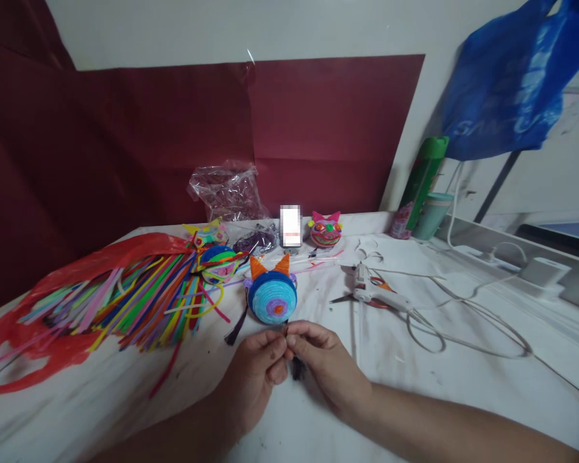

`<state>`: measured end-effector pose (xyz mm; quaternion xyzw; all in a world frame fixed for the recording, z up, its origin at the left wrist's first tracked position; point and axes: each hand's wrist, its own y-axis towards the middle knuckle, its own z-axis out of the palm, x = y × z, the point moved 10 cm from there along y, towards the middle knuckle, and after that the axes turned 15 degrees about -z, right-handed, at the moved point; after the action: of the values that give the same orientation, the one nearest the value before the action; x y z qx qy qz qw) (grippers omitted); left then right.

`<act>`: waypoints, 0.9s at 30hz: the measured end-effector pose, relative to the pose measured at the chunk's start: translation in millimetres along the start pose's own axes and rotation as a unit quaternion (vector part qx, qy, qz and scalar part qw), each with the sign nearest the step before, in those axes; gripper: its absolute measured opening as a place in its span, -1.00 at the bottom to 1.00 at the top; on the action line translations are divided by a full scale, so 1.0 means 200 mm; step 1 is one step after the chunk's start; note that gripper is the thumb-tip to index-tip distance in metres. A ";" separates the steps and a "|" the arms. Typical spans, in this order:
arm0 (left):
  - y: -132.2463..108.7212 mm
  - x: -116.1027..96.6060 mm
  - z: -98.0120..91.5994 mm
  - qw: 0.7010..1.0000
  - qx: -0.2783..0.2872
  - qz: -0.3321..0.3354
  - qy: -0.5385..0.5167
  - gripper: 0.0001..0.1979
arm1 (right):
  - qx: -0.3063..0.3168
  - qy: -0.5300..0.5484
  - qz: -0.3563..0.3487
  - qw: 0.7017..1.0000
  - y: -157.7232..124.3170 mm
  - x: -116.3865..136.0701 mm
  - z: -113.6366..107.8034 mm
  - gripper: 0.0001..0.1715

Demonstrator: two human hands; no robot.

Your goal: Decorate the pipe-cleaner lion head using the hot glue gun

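My left hand and my right hand meet in front of me, fingertips pinched together on the thin top of a dark tassel. The tassel's fringe hangs just below the fingers. Right behind the hands sits a round blue coiled craft ball with orange pointed ears and a purple and orange spiral. A second dark tassel lies at the ball's left side. Whether the pinched tassel is joined to the ball is hidden by my fingers.
Colourful fuzzy craft stems spill from a red plastic bag at left. Behind stand a pink-eared craft ball and clear plastic wrap. At right lie a glue gun, scissors and a looping cable.
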<state>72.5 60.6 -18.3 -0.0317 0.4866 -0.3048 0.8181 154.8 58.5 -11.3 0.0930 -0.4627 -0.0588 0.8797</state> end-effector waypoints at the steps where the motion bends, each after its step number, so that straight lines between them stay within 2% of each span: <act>1: 0.00 0.00 0.00 1.000 -0.003 -0.001 0.006 -0.65 | 0.004 0.000 -0.001 1.000 0.00 0.00 0.00 -0.67; 5: 0.01 0.02 0.01 0.999 -0.006 -0.015 0.043 -0.60 | 0.022 -0.003 -0.011 1.000 0.00 0.03 0.02 -0.66; 7: 0.03 0.00 -0.02 0.996 -0.021 0.003 0.089 -0.59 | 0.022 -0.008 -0.013 1.000 0.01 0.03 0.03 -0.64; 9: 0.03 -0.07 -0.07 0.984 -0.071 0.059 0.155 -0.62 | 0.003 -0.019 -0.013 1.000 0.02 0.02 0.00 -0.60; 11: -0.01 -0.21 -0.13 0.951 -0.151 0.151 0.224 -0.74 | -0.033 -0.034 -0.005 0.999 0.03 0.00 -0.05 -0.55; 12: -0.05 -0.30 -0.13 0.926 -0.182 0.206 0.257 -0.84 | -0.052 -0.040 0.004 0.998 0.03 -0.02 -0.07 -0.52; 14: -0.13 -0.47 -0.04 0.864 -0.191 0.318 0.340 -0.96 | -0.084 -0.045 0.022 0.995 0.05 -0.06 -0.12 -0.47; 15: -0.16 -0.53 0.02 0.825 -0.187 0.360 0.393 -0.92 | -0.094 -0.044 0.029 0.994 0.05 -0.08 -0.14 -0.45; 16: -0.18 -0.56 0.10 0.780 -0.158 0.392 0.461 -0.86 | -0.099 -0.043 0.034 0.994 0.06 -0.09 -0.15 -0.44; 18: -0.15 -0.55 0.24 0.683 -0.089 0.410 0.598 -0.77 | -0.104 -0.044 0.045 0.993 0.07 -0.11 -0.17 -0.44; 20: -0.07 -0.48 0.28 0.594 -0.047 0.381 0.707 -0.68 | -0.103 -0.050 0.054 0.992 0.07 -0.13 -0.18 -0.44; 21: -0.03 -0.46 0.27 0.558 -0.050 0.369 0.741 -0.65 | -0.103 -0.053 0.057 0.992 0.07 -0.14 -0.18 -0.44; 23: 0.03 -0.46 0.21 0.508 -0.092 0.365 0.774 -0.63 | -0.104 -0.056 0.059 0.991 0.07 -0.15 -0.19 -0.45; 24: 0.04 -0.48 0.18 0.494 -0.120 0.375 0.776 -0.63 | -0.105 -0.057 0.058 0.991 0.07 -0.16 -0.18 -0.46; 27: 0.04 -0.51 0.12 0.477 -0.156 0.421 0.756 -0.62 | -0.106 -0.061 0.055 0.991 0.08 -0.15 -0.17 -0.49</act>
<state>61.5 114.3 70.5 0.2920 0.9113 0.2510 0.1460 166.0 83.7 -50.2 -0.0297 -0.5109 -0.0648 0.8567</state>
